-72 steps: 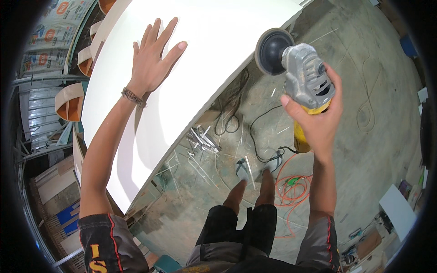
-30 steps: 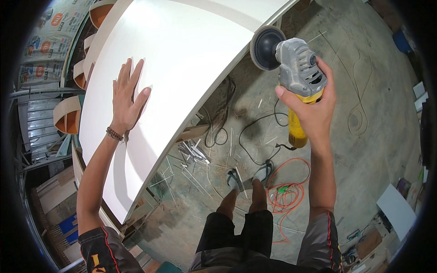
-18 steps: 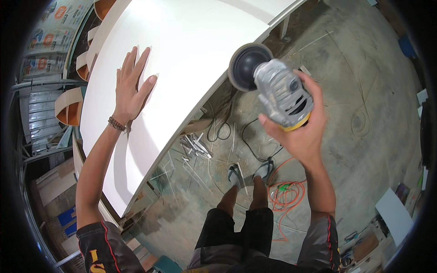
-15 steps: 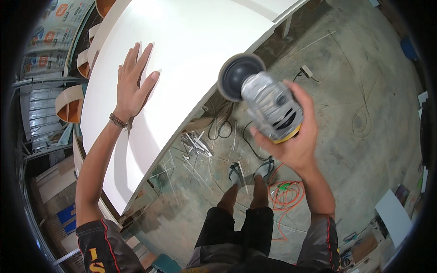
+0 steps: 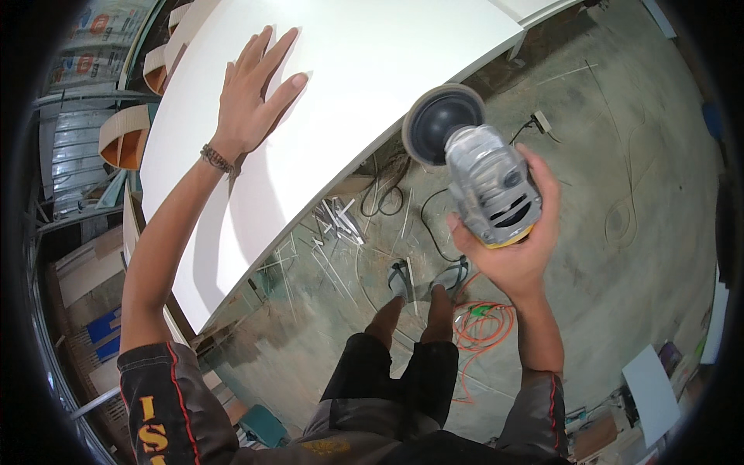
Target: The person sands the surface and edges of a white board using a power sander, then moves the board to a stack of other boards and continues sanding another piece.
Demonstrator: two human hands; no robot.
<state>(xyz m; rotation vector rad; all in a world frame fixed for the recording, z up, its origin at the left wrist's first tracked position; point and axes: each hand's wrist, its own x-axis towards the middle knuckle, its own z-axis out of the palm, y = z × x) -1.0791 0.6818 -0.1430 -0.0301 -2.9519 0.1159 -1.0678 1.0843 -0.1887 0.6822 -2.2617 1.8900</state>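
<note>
Flat on the big white panel [image 5: 349, 70] rests my left hand [image 5: 252, 97], fingers spread, holding nothing. My right hand [image 5: 521, 260] is wrapped round the body of a power sander [image 5: 488, 178], which has a grey, clear-looking housing with a yellow end. Its round black pad [image 5: 443, 124] points away from me and overlaps the panel's right edge in the picture. Whether the pad touches that edge I cannot tell. Part of the sander's grip is hidden by my palm.
Below the panel, thin offcut strips [image 5: 339, 222] and black cable lie on the concrete floor. A coiled orange cord [image 5: 488, 329] sits beside my feet [image 5: 399, 280]. A power socket block [image 5: 541, 122] lies farther right. Curved wooden pieces [image 5: 124, 139] stand along the panel's left side.
My left hand has slid forward and slightly right over the panel. The sander in my right hand has shifted right in the picture, and the whole view has moved a little.
</note>
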